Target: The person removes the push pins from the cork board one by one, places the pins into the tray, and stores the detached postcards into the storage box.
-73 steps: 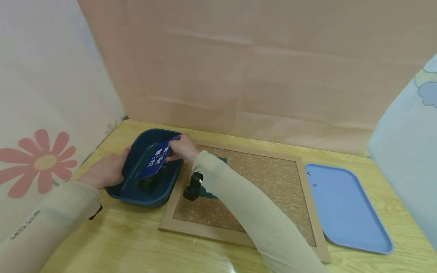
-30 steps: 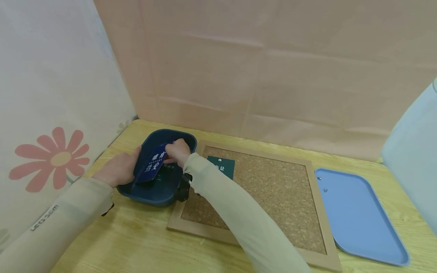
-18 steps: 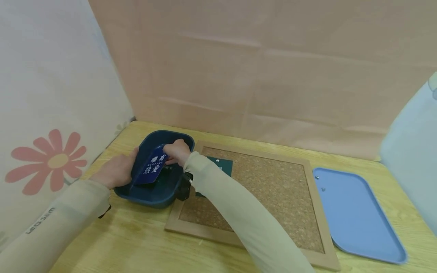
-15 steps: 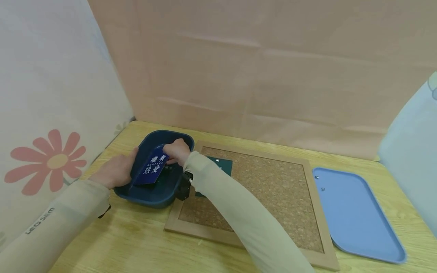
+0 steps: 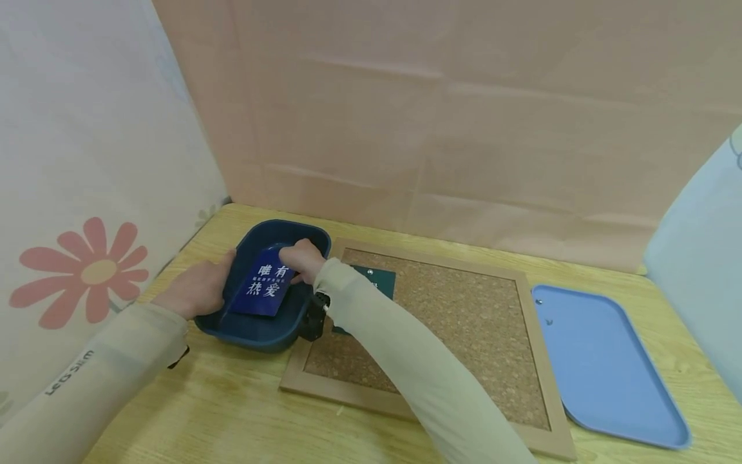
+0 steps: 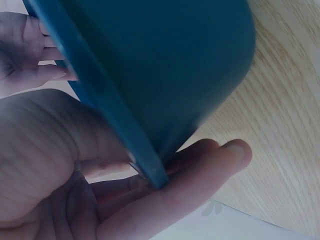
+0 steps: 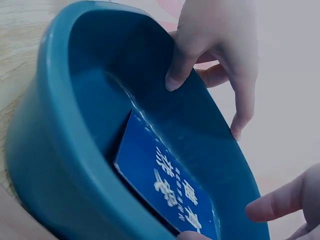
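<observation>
**Blue card inside the dark bowl**

The left hand (image 5: 197,289) grips the rim of the bowl (image 5: 255,328), thumb inside. The right hand (image 5: 301,259) pinches the top edge of the blue card (image 5: 263,283), which leans inside the bowl between both hands. A cork board (image 5: 464,322) lies just beside the right forearm on the desk (image 5: 203,399).

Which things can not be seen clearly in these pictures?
- Green card on the cork board: head view, mostly hidden by the right sleeve.
- Small line of print on the blue card: too small to read.
- Bottom of the tub: covered by the blue card.
- Right hand: cut off in the right wrist view.
</observation>
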Demonstrator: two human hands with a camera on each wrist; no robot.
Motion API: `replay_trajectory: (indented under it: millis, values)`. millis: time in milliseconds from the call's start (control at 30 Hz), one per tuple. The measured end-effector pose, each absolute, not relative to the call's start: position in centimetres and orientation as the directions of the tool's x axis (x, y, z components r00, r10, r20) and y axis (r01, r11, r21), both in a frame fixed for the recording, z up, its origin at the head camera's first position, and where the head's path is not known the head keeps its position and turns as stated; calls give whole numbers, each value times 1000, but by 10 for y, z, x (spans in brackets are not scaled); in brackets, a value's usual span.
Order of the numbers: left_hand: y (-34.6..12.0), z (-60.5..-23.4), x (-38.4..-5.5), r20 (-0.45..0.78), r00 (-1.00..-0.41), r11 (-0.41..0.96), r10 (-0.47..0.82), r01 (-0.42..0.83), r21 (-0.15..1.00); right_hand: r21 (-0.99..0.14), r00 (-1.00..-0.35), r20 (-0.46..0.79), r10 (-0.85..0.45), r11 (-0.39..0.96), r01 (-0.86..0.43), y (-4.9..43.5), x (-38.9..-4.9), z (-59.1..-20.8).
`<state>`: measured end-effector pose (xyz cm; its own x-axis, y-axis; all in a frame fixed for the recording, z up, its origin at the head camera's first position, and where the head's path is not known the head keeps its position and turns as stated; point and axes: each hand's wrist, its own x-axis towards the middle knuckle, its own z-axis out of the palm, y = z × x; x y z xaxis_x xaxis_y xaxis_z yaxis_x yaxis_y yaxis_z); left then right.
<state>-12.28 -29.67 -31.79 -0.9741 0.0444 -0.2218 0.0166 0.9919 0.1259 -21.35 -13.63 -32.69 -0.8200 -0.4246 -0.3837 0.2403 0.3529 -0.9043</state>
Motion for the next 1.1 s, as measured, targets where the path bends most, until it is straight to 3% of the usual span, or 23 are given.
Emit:
replay_trajectory:
  millis: [433, 700, 900, 1100]
  values:
    - [-303, -321, -123, -192, -979, 991, 64, 40, 127, -919, -796, -380, -471, 287, 269, -130, -210, -324]
    - [-310, -322, -122, -197, -978, 986, 71, 38, 165, -953, -888, -237, -395, 270, 134, -114, -221, -327]
    - [-314, -322, -122, -216, -974, 981, 67, 25, 193, -978, -914, -166, -370, 179, 105, -98, -229, -340]
    - [-314, -320, -124, -209, -977, 981, 39, -2, 195, -979, -922, -134, -363, 193, 66, -83, -234, -341]
